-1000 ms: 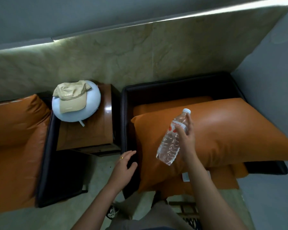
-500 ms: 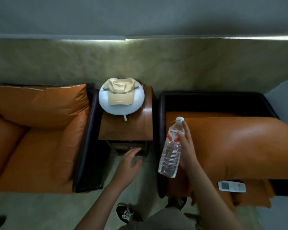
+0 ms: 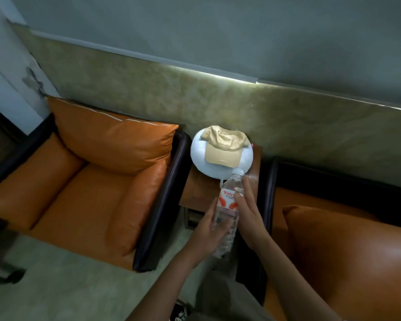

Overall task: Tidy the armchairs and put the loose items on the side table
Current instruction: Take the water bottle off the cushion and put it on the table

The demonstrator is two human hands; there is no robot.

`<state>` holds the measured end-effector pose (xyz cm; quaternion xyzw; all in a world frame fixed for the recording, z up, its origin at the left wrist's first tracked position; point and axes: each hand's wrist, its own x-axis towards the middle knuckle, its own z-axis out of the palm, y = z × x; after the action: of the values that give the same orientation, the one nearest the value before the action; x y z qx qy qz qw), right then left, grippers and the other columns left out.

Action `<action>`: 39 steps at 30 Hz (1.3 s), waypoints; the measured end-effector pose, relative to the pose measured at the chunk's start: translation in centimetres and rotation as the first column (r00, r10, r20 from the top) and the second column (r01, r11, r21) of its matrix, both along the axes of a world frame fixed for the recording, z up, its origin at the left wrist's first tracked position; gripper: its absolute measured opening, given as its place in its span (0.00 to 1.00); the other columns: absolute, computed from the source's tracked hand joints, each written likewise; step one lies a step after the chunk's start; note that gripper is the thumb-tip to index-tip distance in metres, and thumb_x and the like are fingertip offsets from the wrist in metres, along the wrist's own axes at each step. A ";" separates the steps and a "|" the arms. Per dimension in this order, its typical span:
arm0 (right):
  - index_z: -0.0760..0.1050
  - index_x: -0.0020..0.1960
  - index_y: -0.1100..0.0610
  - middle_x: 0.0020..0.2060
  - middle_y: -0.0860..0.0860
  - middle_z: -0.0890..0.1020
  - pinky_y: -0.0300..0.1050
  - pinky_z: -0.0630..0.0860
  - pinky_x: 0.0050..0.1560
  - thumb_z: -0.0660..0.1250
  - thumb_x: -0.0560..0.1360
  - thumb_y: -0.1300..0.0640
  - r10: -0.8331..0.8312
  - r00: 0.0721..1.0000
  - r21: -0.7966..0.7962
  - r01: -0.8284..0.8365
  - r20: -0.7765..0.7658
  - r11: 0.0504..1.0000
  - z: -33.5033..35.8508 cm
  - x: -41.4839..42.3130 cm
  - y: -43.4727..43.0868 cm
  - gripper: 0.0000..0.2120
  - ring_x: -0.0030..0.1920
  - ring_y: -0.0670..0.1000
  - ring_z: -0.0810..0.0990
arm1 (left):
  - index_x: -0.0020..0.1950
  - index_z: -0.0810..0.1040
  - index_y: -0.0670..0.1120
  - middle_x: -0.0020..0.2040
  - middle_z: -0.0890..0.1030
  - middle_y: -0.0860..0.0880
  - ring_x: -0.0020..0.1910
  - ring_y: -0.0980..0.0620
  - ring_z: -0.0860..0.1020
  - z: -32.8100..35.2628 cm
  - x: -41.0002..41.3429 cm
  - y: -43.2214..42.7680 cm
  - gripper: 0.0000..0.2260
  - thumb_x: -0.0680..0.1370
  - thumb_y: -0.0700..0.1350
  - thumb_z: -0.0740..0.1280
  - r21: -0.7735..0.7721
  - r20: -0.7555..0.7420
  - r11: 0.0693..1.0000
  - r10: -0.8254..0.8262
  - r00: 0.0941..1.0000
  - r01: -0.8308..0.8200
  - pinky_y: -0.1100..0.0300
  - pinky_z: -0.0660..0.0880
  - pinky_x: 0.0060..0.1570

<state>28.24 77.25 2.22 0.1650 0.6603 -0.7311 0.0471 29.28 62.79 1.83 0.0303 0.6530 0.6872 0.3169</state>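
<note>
A clear plastic water bottle point(image 3: 229, 202) with a red-and-white label is held upright over the front of the wooden side table point(image 3: 202, 193). My right hand point(image 3: 249, 216) grips its upper half from the right. My left hand point(image 3: 208, 232) wraps the lower half from the left. On the table lies a round white object point(image 3: 199, 156) with a beige cap point(image 3: 225, 144) on top. The orange left armchair point(image 3: 86, 188) has its back cushion upright. On the right armchair point(image 3: 333, 239) a large orange cushion point(image 3: 357, 258) lies tilted across the seat.
A green marbled wall panel point(image 3: 218, 96) runs behind the furniture. The dark armrests point(image 3: 162, 200) of both chairs flank the table closely. Pale floor lies in front, with a dark object point(image 3: 0, 272) at the far left and my shoe point(image 3: 178, 313) at the bottom.
The view has swung left. My right hand carried the bottle from over the right armchair to the side table. My left hand rose and took hold of the bottle's lower part.
</note>
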 end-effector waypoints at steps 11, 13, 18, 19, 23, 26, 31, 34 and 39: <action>0.50 0.78 0.33 0.65 0.31 0.74 0.35 0.78 0.54 0.58 0.84 0.50 0.337 0.935 0.060 -0.345 0.110 0.937 -2.5 -8.0 3.6 0.28 0.65 0.38 0.76 | 0.78 0.51 0.66 0.70 0.64 0.74 0.70 0.70 0.66 -3.9 -9.8 0.9 0.23 0.85 0.53 0.54 -0.156 -0.138 0.987 0.022 0.990 -0.043 0.74 0.70 0.58; 0.46 0.77 0.30 0.65 0.30 0.74 0.40 0.81 0.54 0.59 0.84 0.49 0.395 0.908 0.036 -0.404 0.138 0.914 -3.5 -9.0 3.3 0.31 0.63 0.38 0.78 | 0.80 0.49 0.62 0.72 0.60 0.77 0.72 0.72 0.61 -4.8 -12.0 0.9 0.24 0.86 0.51 0.53 -0.203 -0.187 0.977 0.027 0.982 -0.066 0.75 0.65 0.64; 0.44 0.81 0.40 0.76 0.35 0.65 0.57 0.70 0.73 0.61 0.84 0.58 0.332 0.941 0.114 -0.338 0.070 0.934 -6.0 -11.8 1.0 0.36 0.75 0.43 0.67 | 0.81 0.47 0.57 0.80 0.54 0.60 0.78 0.60 0.57 -7.5 -16.5 -0.5 0.26 0.85 0.50 0.54 -0.198 -0.148 0.980 -0.011 0.989 -0.018 0.58 0.59 0.76; 0.44 0.81 0.41 0.75 0.32 0.64 0.58 0.69 0.73 0.62 0.83 0.59 0.308 0.949 0.138 -0.315 0.070 0.939 -7.2 -12.6 0.4 0.36 0.75 0.42 0.66 | 0.81 0.48 0.57 0.80 0.56 0.61 0.78 0.61 0.57 -8.0 -17.5 -1.0 0.25 0.86 0.48 0.54 -0.197 -0.127 0.980 -0.019 0.992 -0.006 0.60 0.60 0.76; 0.45 0.82 0.46 0.73 0.30 0.67 0.58 0.69 0.73 0.61 0.83 0.63 0.223 0.973 0.203 -0.232 0.064 0.951 -11.6 -14.5 -1.7 0.36 0.74 0.41 0.68 | 0.82 0.50 0.52 0.79 0.59 0.59 0.77 0.62 0.60 -10.9 -20.8 -3.1 0.26 0.85 0.44 0.56 -0.182 -0.085 0.981 -0.088 0.992 0.072 0.61 0.60 0.76; 0.46 0.82 0.43 0.73 0.35 0.69 0.59 0.71 0.71 0.61 0.83 0.64 0.126 0.989 0.210 -0.139 0.075 0.968 -14.8 -14.7 -3.2 0.37 0.72 0.44 0.71 | 0.82 0.50 0.52 0.76 0.62 0.64 0.75 0.65 0.62 -14.1 -22.3 -4.2 0.27 0.85 0.41 0.56 -0.126 -0.034 0.982 -0.144 0.989 0.139 0.65 0.62 0.73; 0.48 0.81 0.42 0.74 0.40 0.70 0.61 0.71 0.71 0.63 0.82 0.58 -0.053 0.997 0.288 0.033 0.061 0.957 -20.0 -15.1 -5.2 0.36 0.73 0.46 0.71 | 0.79 0.57 0.59 0.77 0.65 0.59 0.76 0.57 0.64 -19.0 -23.1 -4.1 0.24 0.85 0.43 0.58 -0.054 0.043 0.992 -0.109 0.993 0.111 0.53 0.62 0.75; 0.50 0.82 0.43 0.72 0.35 0.71 0.57 0.71 0.72 0.64 0.81 0.55 -0.094 0.995 0.342 0.074 0.041 0.937 -22.5 -15.5 -5.8 0.35 0.72 0.44 0.71 | 0.73 0.66 0.59 0.72 0.72 0.53 0.72 0.51 0.70 -20.9 -23.8 -4.0 0.16 0.86 0.47 0.55 0.042 0.097 0.998 -0.047 0.994 0.043 0.48 0.67 0.72; 0.55 0.81 0.50 0.65 0.22 0.69 0.33 0.69 0.67 0.64 0.82 0.60 -0.145 0.989 0.414 0.142 -0.024 0.899 -25.6 -15.1 -6.2 0.32 0.68 0.31 0.69 | 0.68 0.67 0.51 0.64 0.75 0.52 0.62 0.57 0.76 -23.0 -23.7 -4.1 0.12 0.86 0.49 0.50 0.065 0.125 0.998 -0.024 0.992 0.015 0.63 0.74 0.57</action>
<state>13.15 71.00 -23.39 0.2219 0.7861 -0.5754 -0.0404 5.56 58.67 -21.18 0.0035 0.6090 0.7053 0.3630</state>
